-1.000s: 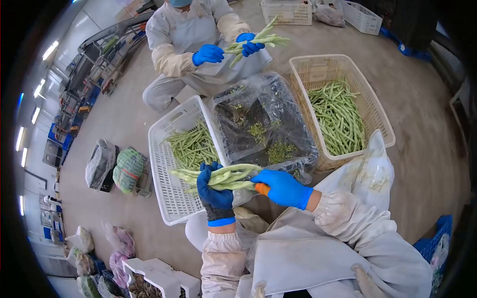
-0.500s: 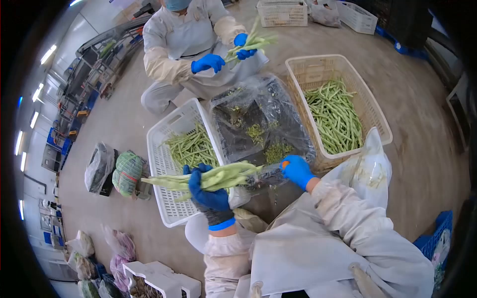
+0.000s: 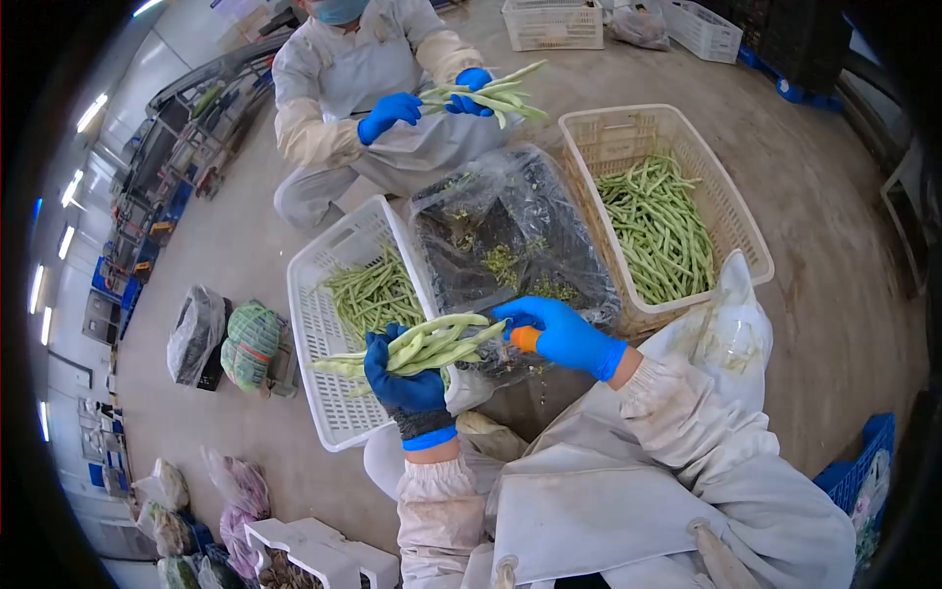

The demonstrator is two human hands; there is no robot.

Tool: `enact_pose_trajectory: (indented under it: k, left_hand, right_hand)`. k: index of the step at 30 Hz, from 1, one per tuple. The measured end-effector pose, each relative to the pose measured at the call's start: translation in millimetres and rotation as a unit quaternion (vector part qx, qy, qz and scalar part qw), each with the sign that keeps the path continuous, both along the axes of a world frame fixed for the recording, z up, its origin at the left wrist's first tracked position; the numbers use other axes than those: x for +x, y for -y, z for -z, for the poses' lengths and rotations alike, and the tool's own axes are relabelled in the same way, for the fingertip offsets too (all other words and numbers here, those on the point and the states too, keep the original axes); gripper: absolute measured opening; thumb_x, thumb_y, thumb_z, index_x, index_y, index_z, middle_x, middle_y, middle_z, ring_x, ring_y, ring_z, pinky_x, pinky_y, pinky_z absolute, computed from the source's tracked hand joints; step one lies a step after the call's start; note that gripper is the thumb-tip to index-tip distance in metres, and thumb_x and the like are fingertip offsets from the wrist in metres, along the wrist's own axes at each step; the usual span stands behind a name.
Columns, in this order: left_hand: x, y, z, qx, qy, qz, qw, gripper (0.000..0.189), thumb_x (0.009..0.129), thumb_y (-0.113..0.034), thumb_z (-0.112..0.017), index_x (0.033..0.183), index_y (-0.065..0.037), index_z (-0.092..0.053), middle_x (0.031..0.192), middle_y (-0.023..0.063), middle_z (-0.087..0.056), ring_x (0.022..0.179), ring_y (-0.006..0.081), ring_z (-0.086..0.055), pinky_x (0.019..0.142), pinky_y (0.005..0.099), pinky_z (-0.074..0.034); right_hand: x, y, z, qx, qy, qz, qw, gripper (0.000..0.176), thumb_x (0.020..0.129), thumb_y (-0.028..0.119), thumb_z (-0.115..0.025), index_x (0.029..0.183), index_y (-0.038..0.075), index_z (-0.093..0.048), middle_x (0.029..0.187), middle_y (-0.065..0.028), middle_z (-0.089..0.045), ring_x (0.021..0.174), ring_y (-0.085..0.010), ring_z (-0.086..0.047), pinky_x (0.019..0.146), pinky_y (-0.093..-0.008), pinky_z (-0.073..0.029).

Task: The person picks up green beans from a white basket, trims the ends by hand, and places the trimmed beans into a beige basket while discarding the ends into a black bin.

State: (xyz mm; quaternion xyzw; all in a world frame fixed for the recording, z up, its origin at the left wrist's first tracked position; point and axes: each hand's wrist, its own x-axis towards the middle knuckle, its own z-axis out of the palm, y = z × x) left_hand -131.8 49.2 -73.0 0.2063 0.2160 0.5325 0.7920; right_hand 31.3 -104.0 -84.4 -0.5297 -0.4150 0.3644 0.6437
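Note:
My left hand [image 3: 410, 389], gloved in dark blue, is closed around a bunch of green beans [image 3: 437, 346]. The bunch lies roughly level, over the right side of a white crate [image 3: 339, 422] that contains more beans. Against the right end of the bunch is my right hand [image 3: 561, 336], in a bright blue glove. Its fingers grip a small tool with an orange handle [image 3: 526, 339]; the tool's working end is hidden. Just beyond both hands, a bin lined with clear plastic [image 3: 461, 280] holds green trimmings.
A beige crate [image 3: 736, 211] of green beans stands at the right. Across from me a co-worker [image 3: 358, 88] in blue gloves holds beans. Bagged bundles [image 3: 253, 344] sit on the floor at left. A white box [image 3: 314, 550] is near my lower left.
My right hand has moved left, up to the ends of the beans. The bunch in my left hand has shifted slightly and fanned out. The co-worker's hands have moved too.

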Motion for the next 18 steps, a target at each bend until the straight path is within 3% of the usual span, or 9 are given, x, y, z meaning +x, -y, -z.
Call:
enact_pose_trajectory:
  k: [2,4,5,7,10,13,17,18]
  left_hand:
    - [1.5,0.6,0.9,0.008,0.007,0.019,1.0,0.029,0.081,-0.015,-0.059,0.107,-0.009,-0.049,0.092,0.0091,-0.059,0.085,0.0213,-0.057,0.08,0.037,-0.048]
    - [4.8,5.8,-5.8,0.008,-0.007,-0.018,1.0,0.028,0.081,-0.015,-0.058,0.107,-0.01,-0.049,0.091,0.0091,-0.059,0.085,0.0213,-0.057,0.081,0.037,-0.048]
    - [4.9,5.3,-5.1,0.008,-0.005,-0.017,1.0,0.028,0.081,-0.015,-0.058,0.107,-0.01,-0.049,0.091,0.0091,-0.059,0.085,0.0213,-0.057,0.081,0.037,-0.048]
    - [3.7,4.9,-5.3,0.037,-0.013,-0.008,0.999,0.03,0.082,-0.015,-0.058,0.11,-0.009,-0.047,0.091,0.009,-0.058,0.086,0.0212,-0.057,0.082,0.037,-0.048]
    - [5.0,10.6,-10.9,0.041,-0.03,-0.023,0.998,0.035,0.083,-0.014,-0.057,0.115,-0.009,-0.046,0.092,0.0082,-0.058,0.088,0.0206,-0.057,0.083,0.037,-0.047]
    - [7.1,14.0,-14.3,0.052,-0.039,-0.039,0.997,0.038,0.083,-0.014,-0.057,0.119,-0.008,-0.044,0.093,0.0077,-0.057,0.089,0.0202,-0.056,0.083,0.0372,-0.047]
    - [10.2,18.0,-15.9,0.03,-0.052,-0.04,0.997,0.039,0.083,-0.015,-0.057,0.119,-0.008,-0.044,0.092,0.0073,-0.057,0.088,0.0201,-0.056,0.083,0.0373,-0.047]
    - [9.7,11.7,-5.6,0.041,-0.031,-0.023,0.998,0.037,0.083,-0.015,-0.057,0.117,-0.009,-0.044,0.092,0.0074,-0.057,0.088,0.0202,-0.056,0.084,0.0374,-0.047]
  right_hand:
    - [2.7,6.2,-2.6,-0.042,0.027,-0.032,0.998,0.035,0.084,0.007,-0.055,0.119,0.003,-0.055,0.101,-0.0126,-0.064,0.078,-0.0172,-0.061,0.069,-0.0313,-0.049]
    - [-1.9,11.7,-20.5,-0.068,0.197,-0.016,0.978,0.035,0.082,0.008,-0.055,0.117,0.003,-0.055,0.096,-0.0156,-0.062,0.077,-0.0251,-0.063,0.07,-0.035,-0.05]
    - [-2.0,11.5,-17.0,-0.069,0.198,-0.015,0.978,0.035,0.082,0.008,-0.055,0.117,0.003,-0.055,0.096,-0.0156,-0.062,0.077,-0.0251,-0.063,0.07,-0.035,-0.05]
    - [-4.0,10.6,-10.0,-0.046,0.407,0.018,0.912,0.025,0.079,0.008,-0.056,0.103,0.003,-0.059,0.088,-0.0176,-0.059,0.077,-0.0336,-0.06,0.068,-0.0408,-0.049]
    - [-8.8,8.9,-8.2,-0.112,0.468,0.002,0.876,0.015,0.076,0.007,-0.056,0.091,0.004,-0.057,0.081,-0.0158,-0.057,0.076,-0.0355,-0.058,0.065,-0.0441,-0.048]
    - [-11.9,10.1,-6.7,-0.106,0.453,0.006,0.885,0.008,0.077,0.009,-0.056,0.084,0.005,-0.054,0.081,-0.0159,-0.056,0.075,-0.0358,-0.058,0.063,-0.0449,-0.047]
    - [-13.5,7.8,7.7,-0.113,0.476,0.042,0.871,0.012,0.077,0.006,-0.054,0.088,0.003,-0.058,0.084,-0.0161,-0.058,0.075,-0.0334,-0.06,0.064,-0.0412,-0.049]
    - [-10.0,6.0,13.9,-0.125,0.25,0.056,0.958,0.016,0.078,0.004,-0.054,0.092,0.003,-0.059,0.087,-0.0159,-0.059,0.075,-0.0315,-0.06,0.065,-0.0391,-0.049]
